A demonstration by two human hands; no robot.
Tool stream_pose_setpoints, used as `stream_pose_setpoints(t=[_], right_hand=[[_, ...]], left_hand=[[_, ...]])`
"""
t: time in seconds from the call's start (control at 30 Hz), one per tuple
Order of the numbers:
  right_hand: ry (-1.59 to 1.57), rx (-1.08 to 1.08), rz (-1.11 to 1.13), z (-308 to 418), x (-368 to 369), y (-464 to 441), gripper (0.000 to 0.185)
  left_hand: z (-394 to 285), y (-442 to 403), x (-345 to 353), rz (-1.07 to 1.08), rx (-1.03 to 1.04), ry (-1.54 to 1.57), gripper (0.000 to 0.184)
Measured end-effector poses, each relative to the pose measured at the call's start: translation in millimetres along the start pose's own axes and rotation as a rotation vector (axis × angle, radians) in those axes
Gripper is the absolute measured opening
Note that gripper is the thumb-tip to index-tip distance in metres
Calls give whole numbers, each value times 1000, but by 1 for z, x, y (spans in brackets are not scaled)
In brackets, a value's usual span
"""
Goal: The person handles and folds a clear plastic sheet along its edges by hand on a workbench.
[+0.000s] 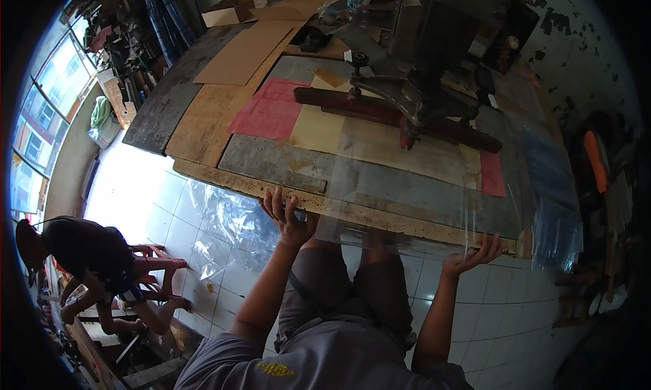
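The clear film (344, 186) lies across the near edge of the desk (230, 185). The left hand (293, 226) and right hand (468, 260) are at its sides, probably for keeping it straight; whether their fingers grasp it, I cannot tell.

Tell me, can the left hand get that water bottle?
Probably not from there: the left hand is at the near edge of the table, the bottle stands far back, and the red bar lies between.
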State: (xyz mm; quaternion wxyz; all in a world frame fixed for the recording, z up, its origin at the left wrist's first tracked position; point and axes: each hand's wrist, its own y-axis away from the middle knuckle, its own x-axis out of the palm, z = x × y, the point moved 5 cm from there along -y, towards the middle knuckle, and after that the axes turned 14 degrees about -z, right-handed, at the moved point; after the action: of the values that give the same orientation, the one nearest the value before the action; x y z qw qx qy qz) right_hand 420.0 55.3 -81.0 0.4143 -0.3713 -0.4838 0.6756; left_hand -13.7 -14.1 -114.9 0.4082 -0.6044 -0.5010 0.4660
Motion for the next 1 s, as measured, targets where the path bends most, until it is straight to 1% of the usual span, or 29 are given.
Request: stream_pose_setpoints(t=[0.2,0.5,0.57,0.67,0.77,0.87,1.0], right_hand=[[3,-11,0,-1,0,1,55],[-8,-14,-11,1,-2,-1,52],[-6,-18,-12,2,-3,-1,51],[24,-15,36,4,-9,-4,48],[89,-8,115,10,-17,-15,50],[64,-15,148,18,-24,-43,44],[-219,360,457,24,3,-88,34]], left_hand=[[-1,-2,-1,-2,-5,19,67],[-3,-5,-6,28,-29,53,65],[-5,-7,-8,31,-31,52,63],[-6,-11,-11,49,-41,56,59],[-7,-12,-14,63,-53,64,56],[-6,-13,-16,74,-60,75,54],[-7,-14,-18,89,-75,82,56]])
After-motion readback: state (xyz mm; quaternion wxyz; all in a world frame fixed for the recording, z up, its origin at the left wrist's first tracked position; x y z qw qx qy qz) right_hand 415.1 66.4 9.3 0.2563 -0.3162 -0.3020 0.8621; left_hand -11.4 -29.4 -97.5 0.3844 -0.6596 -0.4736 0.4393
